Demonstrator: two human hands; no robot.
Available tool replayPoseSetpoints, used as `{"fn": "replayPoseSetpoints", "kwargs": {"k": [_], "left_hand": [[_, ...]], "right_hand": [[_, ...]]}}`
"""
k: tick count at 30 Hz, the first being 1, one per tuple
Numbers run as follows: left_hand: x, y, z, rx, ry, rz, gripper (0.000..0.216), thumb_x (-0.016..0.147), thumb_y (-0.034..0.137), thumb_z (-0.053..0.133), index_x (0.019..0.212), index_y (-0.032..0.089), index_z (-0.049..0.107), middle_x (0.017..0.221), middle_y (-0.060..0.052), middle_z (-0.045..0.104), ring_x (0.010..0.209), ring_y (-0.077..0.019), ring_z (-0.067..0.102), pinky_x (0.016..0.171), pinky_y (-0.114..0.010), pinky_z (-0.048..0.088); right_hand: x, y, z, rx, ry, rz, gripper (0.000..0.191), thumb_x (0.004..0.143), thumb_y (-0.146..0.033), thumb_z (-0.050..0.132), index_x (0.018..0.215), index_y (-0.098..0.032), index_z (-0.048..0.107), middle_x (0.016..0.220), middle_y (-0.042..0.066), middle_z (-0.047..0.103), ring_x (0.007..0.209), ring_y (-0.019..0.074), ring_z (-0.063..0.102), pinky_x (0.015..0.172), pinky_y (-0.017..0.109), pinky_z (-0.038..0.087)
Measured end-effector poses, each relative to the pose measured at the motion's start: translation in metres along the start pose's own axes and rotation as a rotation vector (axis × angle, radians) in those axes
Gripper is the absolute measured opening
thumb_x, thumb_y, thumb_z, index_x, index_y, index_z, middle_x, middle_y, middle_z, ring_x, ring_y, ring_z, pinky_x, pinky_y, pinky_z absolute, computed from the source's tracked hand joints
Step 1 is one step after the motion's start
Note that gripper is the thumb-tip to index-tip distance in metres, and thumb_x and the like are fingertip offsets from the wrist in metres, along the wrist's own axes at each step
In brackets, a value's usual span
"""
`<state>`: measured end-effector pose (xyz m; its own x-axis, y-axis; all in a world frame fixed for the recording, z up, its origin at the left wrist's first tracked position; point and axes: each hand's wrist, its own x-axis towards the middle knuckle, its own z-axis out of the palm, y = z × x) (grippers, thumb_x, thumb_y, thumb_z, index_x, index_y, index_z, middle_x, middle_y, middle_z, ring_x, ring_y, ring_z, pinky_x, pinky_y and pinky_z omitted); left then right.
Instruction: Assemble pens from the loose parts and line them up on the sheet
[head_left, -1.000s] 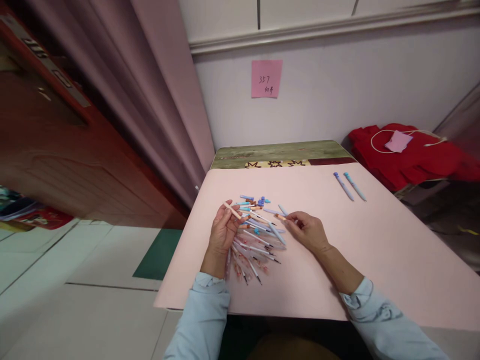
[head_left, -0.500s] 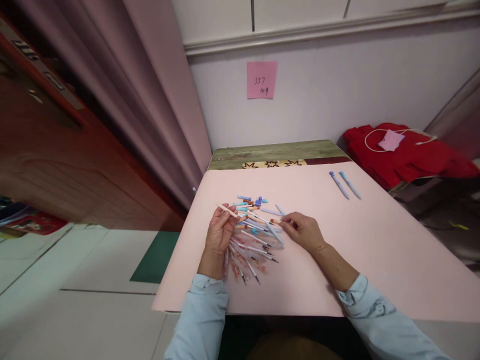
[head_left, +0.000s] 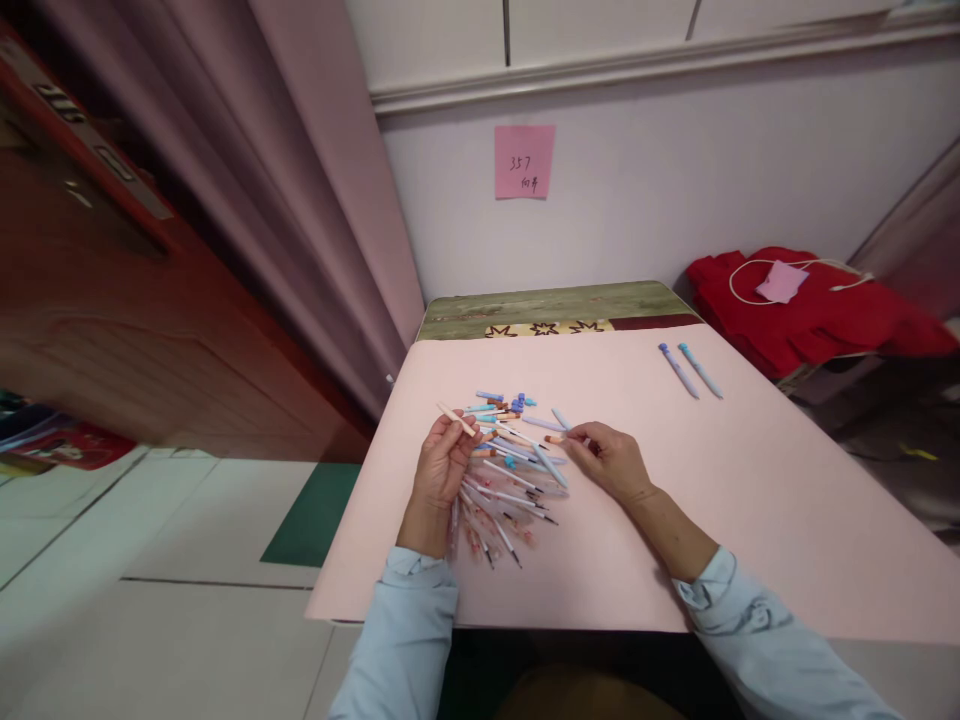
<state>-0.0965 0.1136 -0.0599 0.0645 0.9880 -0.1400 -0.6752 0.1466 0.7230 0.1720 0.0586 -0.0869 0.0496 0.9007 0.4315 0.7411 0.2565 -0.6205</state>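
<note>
My left hand (head_left: 441, 468) is closed on a cream pen barrel (head_left: 454, 418), which slants up and left out of the fingers. Between the thumb and fingertips of my right hand (head_left: 613, 462) is a small pen part with an orange-brown end (head_left: 555, 440); the rest of it is hidden by the fingers. Under and between the hands lies a pile of loose pen parts: white refills with dark tips (head_left: 507, 545), pale blue barrels (head_left: 551, 466), orange-brown pieces and clear plastic wrappers. Small blue caps (head_left: 517, 404) sit at the pile's far side.
Two whole pens, one purple-blue (head_left: 679, 371) and one light blue (head_left: 700, 371), lie side by side at the far right of the pink-covered table (head_left: 622, 570). Red cloth (head_left: 825, 315) with a white cable is beyond the right edge. A wooden door (head_left: 150, 330) stands left.
The right hand has shifted very slightly right with the orange-brown-ended part. The barrel in the left hand has tilted a little steeper. The pile looks the same.
</note>
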Motion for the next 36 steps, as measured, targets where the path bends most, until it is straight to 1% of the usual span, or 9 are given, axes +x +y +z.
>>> {"fn": "replayPoseSetpoints", "kwargs": {"k": [5,12,19,22,24,29,32,36], "left_hand": [[-0.003,0.000,0.001,0.029,-0.008,-0.004,0.024,0.077,0.019,0.075,0.100,0.013,0.067,0.084,-0.007,0.073,0.070,-0.0135,0.070,0.067,-0.024,0.060],[-0.010,0.002,0.006,0.085,-0.077,-0.033,0.036,0.080,0.022,0.073,0.113,0.012,0.066,0.087,-0.008,0.074,0.070,-0.0140,0.071,0.066,-0.023,0.060],[-0.011,0.002,0.002,0.073,-0.133,-0.013,0.038,0.082,0.021,0.069,0.118,0.011,0.065,0.095,-0.012,0.074,0.078,-0.0181,0.071,0.075,-0.031,0.059],[-0.011,0.001,0.000,0.054,-0.145,-0.002,0.038,0.082,0.019,0.068,0.119,0.011,0.065,0.092,-0.010,0.073,0.077,-0.0169,0.070,0.077,-0.032,0.058],[-0.010,0.001,-0.001,0.050,-0.150,0.000,0.038,0.082,0.019,0.068,0.119,0.012,0.065,0.089,-0.009,0.072,0.074,-0.0155,0.068,0.075,-0.031,0.057],[-0.008,0.002,0.000,0.023,-0.160,0.034,0.038,0.081,0.017,0.069,0.118,0.011,0.065,0.084,-0.006,0.068,0.072,-0.0127,0.064,0.067,-0.025,0.054],[-0.006,0.004,-0.001,-0.009,-0.139,0.057,0.036,0.081,0.018,0.068,0.117,0.013,0.065,0.084,-0.005,0.067,0.070,-0.0110,0.063,0.065,-0.023,0.054],[-0.005,0.009,-0.001,-0.080,-0.069,0.061,0.030,0.084,0.014,0.065,0.114,0.013,0.066,0.087,-0.005,0.068,0.070,-0.0077,0.063,0.066,-0.017,0.054]], "right_hand": [[-0.001,-0.002,-0.001,0.001,-0.010,-0.003,0.023,0.088,-0.044,0.060,0.083,-0.023,0.070,0.076,0.001,0.071,0.059,0.0129,0.060,0.060,0.025,0.045],[-0.003,0.001,0.002,-0.057,-0.026,-0.031,0.021,0.085,-0.043,0.064,0.084,-0.024,0.070,0.076,0.000,0.070,0.057,0.0123,0.060,0.059,0.025,0.045],[-0.004,0.001,0.002,-0.064,-0.041,-0.088,0.022,0.088,-0.042,0.059,0.083,-0.024,0.071,0.079,0.001,0.072,0.058,0.0131,0.062,0.058,0.025,0.045],[-0.004,0.001,0.002,-0.059,-0.034,-0.096,0.023,0.088,-0.042,0.058,0.082,-0.024,0.071,0.078,0.001,0.073,0.057,0.0131,0.061,0.056,0.025,0.045],[-0.004,0.001,0.002,-0.055,-0.038,-0.093,0.025,0.089,-0.043,0.058,0.083,-0.024,0.071,0.079,0.002,0.073,0.057,0.0135,0.061,0.057,0.025,0.046],[-0.002,-0.002,-0.001,-0.016,-0.003,-0.026,0.024,0.088,-0.042,0.057,0.083,-0.024,0.072,0.079,0.002,0.073,0.060,0.0141,0.062,0.062,0.026,0.047],[0.000,-0.001,-0.003,0.040,0.068,0.072,0.023,0.088,-0.039,0.056,0.082,-0.023,0.072,0.075,0.001,0.071,0.059,0.0141,0.060,0.060,0.026,0.047],[0.002,0.002,-0.006,0.107,0.179,0.198,0.026,0.086,-0.041,0.057,0.080,-0.021,0.072,0.065,0.001,0.067,0.055,0.0146,0.057,0.056,0.026,0.045]]}}
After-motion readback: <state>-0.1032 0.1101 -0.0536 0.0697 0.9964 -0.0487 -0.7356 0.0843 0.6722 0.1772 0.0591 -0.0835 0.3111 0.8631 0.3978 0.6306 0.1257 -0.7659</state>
